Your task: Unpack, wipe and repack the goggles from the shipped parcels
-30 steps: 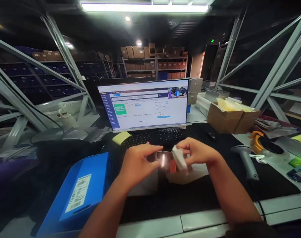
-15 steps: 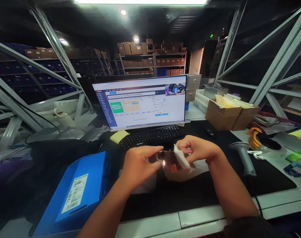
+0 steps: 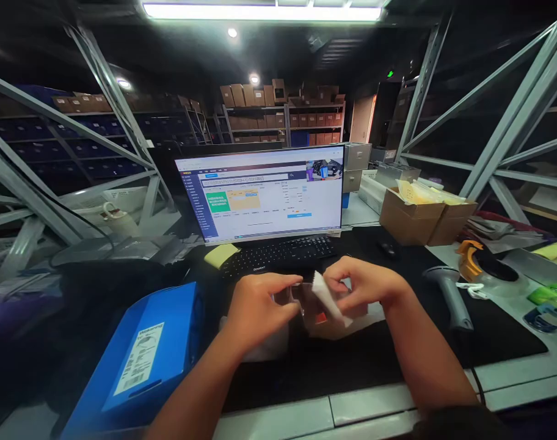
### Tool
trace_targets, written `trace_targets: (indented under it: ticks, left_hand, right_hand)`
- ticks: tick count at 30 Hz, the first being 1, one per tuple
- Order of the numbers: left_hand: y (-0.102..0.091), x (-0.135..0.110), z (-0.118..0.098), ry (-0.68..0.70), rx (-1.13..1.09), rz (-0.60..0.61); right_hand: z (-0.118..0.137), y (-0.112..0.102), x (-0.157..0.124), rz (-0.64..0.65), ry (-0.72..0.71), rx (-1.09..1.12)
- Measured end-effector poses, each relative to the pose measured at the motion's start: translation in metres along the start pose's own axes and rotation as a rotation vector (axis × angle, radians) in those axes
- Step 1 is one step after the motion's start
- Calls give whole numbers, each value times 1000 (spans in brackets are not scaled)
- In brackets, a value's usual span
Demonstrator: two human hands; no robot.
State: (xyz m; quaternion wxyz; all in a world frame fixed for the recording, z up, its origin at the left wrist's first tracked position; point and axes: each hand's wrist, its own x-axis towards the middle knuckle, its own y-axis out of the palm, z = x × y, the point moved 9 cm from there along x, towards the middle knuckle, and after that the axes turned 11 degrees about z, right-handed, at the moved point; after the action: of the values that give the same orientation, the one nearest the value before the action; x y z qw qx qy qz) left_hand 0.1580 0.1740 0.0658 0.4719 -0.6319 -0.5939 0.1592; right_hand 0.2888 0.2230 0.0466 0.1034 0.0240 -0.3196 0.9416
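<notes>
My left hand [image 3: 256, 308] pinches the left edge of a transparent plastic bag [image 3: 308, 305] between thumb and fingers, just above the black desk mat. A small red-orange patch [image 3: 321, 318] shows low on the bag. In my right hand [image 3: 365, 282] is a white packet [image 3: 327, 296] with a jagged top edge, tilted at the bag's opening. Whether its lower end is inside the bag I cannot tell. Under my right hand lies a pale brown sheet or bag, partly hidden. Another whitish bag [image 3: 267, 348] rests on the mat beneath my left hand.
A blue bin [image 3: 168, 311] with a white label stands left. Ahead are a keyboard [image 3: 283, 253], yellow notes [image 3: 221, 255] and a lit monitor [image 3: 264, 201]. On the right lie a mouse [image 3: 388, 249], a barcode scanner [image 3: 450, 296], a tape dispenser [image 3: 471, 263] and cardboard boxes [image 3: 409, 220].
The white packet has shifted slightly left and turned between my right fingers, covering more of the red-orange patch. My left hand keeps its pinch. The camera view has tipped up slightly.
</notes>
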Motion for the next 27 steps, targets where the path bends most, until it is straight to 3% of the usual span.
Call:
trace_targets:
  ticks: [2, 6, 8, 11, 14, 17, 23, 27]
  left_hand:
    - [-4, -1, 4, -20, -26, -30]
    - [-14, -1, 6, -19, -15, -96]
    - [-20, -1, 8, -24, -24, -141]
    - [-28, -2, 11, -29, -57, -207]
    - [-42, -9, 14, -46, -50, -372]
    - [-53, -18, 18, -89, -34, -543]
    - [-48, -23, 16, -117, 116, -624]
    - [-34, -24, 3, 2, 237, -634]
  right_hand:
    - [-6, -8, -7, -16, -14, 115]
    - [-20, -21, -3, -200, -34, 428]
    - [-30, -36, -3, -427, -68, 550]
    - [-48, -65, -22, -882, -179, 698]
    - [-54, -78, -35, -1100, -294, 718]
    - [-53, -70, -32, -1167, -328, 781]
    - [-28, -5, 21, -957, -221, 745]
    - [-24, 13, 18, -1072, -78, 519]
